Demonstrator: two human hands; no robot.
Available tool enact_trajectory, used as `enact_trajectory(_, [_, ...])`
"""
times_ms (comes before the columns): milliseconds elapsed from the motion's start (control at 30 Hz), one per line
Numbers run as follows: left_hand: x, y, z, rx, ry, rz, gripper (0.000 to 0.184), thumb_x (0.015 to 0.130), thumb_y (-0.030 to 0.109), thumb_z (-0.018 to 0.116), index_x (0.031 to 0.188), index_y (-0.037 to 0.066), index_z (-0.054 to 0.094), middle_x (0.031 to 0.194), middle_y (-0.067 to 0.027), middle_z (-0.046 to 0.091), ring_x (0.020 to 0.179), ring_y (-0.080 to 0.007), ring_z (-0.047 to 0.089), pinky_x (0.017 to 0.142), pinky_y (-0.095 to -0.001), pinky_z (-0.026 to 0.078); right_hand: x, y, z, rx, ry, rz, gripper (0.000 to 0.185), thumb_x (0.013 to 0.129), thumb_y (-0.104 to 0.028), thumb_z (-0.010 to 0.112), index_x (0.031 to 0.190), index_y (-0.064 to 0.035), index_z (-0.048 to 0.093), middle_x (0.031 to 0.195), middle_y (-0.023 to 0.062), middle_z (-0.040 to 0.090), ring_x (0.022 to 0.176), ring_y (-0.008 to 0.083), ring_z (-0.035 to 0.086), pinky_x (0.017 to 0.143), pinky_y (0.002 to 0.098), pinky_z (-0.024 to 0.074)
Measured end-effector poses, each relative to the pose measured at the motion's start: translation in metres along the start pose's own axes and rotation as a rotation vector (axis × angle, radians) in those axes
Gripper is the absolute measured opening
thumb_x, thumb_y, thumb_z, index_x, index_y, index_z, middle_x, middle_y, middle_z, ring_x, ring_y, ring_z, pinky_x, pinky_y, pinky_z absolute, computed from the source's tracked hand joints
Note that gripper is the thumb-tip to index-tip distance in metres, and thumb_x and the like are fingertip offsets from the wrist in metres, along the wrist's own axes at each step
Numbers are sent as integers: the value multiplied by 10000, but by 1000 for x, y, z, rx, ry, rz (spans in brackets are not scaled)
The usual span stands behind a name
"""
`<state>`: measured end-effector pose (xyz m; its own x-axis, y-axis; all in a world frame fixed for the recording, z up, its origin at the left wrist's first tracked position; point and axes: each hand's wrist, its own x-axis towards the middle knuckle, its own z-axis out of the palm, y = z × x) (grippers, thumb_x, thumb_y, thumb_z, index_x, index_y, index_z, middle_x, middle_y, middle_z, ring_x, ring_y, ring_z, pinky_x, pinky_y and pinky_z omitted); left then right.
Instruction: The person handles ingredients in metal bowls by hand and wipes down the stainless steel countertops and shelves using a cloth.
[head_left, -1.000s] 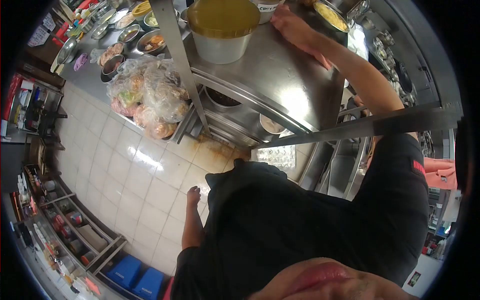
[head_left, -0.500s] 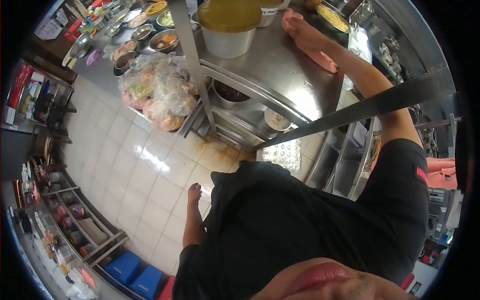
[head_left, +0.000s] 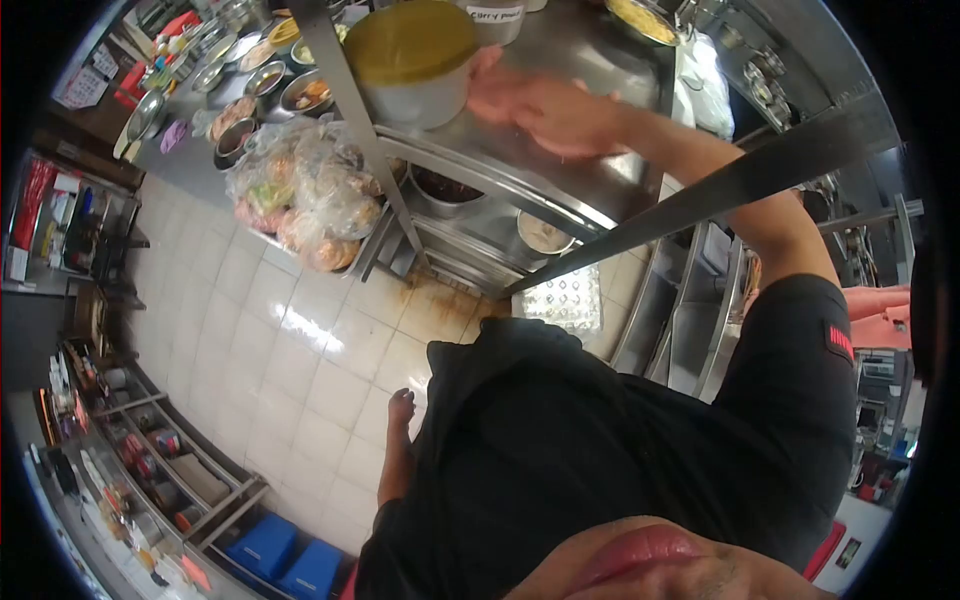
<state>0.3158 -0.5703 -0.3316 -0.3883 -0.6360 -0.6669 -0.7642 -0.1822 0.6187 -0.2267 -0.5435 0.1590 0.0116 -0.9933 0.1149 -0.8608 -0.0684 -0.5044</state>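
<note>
My right hand (head_left: 550, 112), smeared by motion, presses on a pink cloth (head_left: 486, 64) on the steel shelf top (head_left: 585, 55). Most of the cloth is hidden under the hand and blurred. Just left of them stands a large clear tub with a yellow lid (head_left: 410, 42). Behind it is a container labelled curry powder (head_left: 497, 18). My left hand (head_left: 401, 406) hangs low beside my body above the tiled floor, holding nothing, its fingers loosely bent.
A steel post (head_left: 350, 110) and a slanting bar (head_left: 700, 190) frame the shelf. Bagged food (head_left: 310, 190) sits on a tray at left, near several bowls. A bowl of yellow food (head_left: 642, 20) stands at the back right. Lower down are a pot (head_left: 543, 232) and egg tray (head_left: 562, 300).
My right hand has swept left and nearer across the shelf with the pink cloth, up beside the yellow-lidded tub. The view has shifted slightly; my left hand still hangs down.
</note>
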Motion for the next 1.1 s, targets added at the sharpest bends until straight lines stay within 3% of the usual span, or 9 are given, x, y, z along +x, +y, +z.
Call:
enact_trajectory(200, [32,-29,-1,-312,23,-171,436,833,177,555,1222,-20,541,863,-109,629,586,-143,579,440,-260,432,-55,67,-45,-28,-23,161,464,660,181,484,1059,2,636,1147,90,610,1034,208,578,847,306,471])
enact_trajectory(333, [28,-10,-9,-333,2,-191,430,833,171,551,1217,-22,542,829,-83,617,594,-135,572,450,-255,429,-55,126,-67,-56,332,180,323,827,-19,422,1062,-12,644,1153,41,630,799,168,606,708,238,436])
enact_trajectory(400, [28,-8,-13,-296,-16,-208,432,832,169,550,1221,-19,538,825,-77,614,606,-134,575,458,-259,430,-43,129,-58,-852,-134,463,177,721,-44,547,840,-10,673,897,96,660,801,229,647,687,310,483])
enact_trajectory(500, [30,-8,-10,-316,3,-208,440,831,172,553,1227,-19,532,829,-79,614,616,-136,576,468,-263,431,-67,133,-28,-1228,-337,-165,141,588,-170,642,626,-37,668,574,113,610,622,304,623,596,408,477])
enact_trajectory(600, [31,-2,-4,-318,-28,-230,431,839,170,553,1229,-12,534,838,-86,615,613,-139,574,472,-262,427,-72,-18,-11,-59,-49,212,437,772,26,544,1208,0,525,1186,132,564,1065,295,559,937,340,420])
enact_trajectory(733, [34,8,-5,-327,-26,-193,432,839,177,575,1226,-10,539,822,-90,616,601,-139,571,469,-263,426,-61,-8,-38,227,-90,319,475,801,-109,673,1237,-10,515,1038,86,622,1029,180,568,924,319,428])
enact_trajectory(833, [36,10,-10,-320,9,-167,434,836,183,590,1218,-16,544,804,-92,614,588,-139,568,460,-265,423,-30,-7,-38,12,465,176,543,783,-192,709,1252,-10,506,966,76,631,992,167,572,880,296,449])
enact_trajectory(933, [36,9,-22,-264,4,-173,430,840,185,588,1215,-20,545,795,-91,612,581,-138,565,452,-264,419,7,-50,-40,-347,501,-59,661,747,-420,720,1240,-32,512,1085,209,601,1027,367,576,896,423,453])
enact_trajectory(1100, [31,-2,-40,-325,92,-118,411,849,178,573,1207,-21,549,793,-83,612,577,-131,562,448,-260,418,39,-27,-29,-335,532,161,657,749,-403,723,1245,-35,497,1048,155,613,999,273,583,877,350,457])
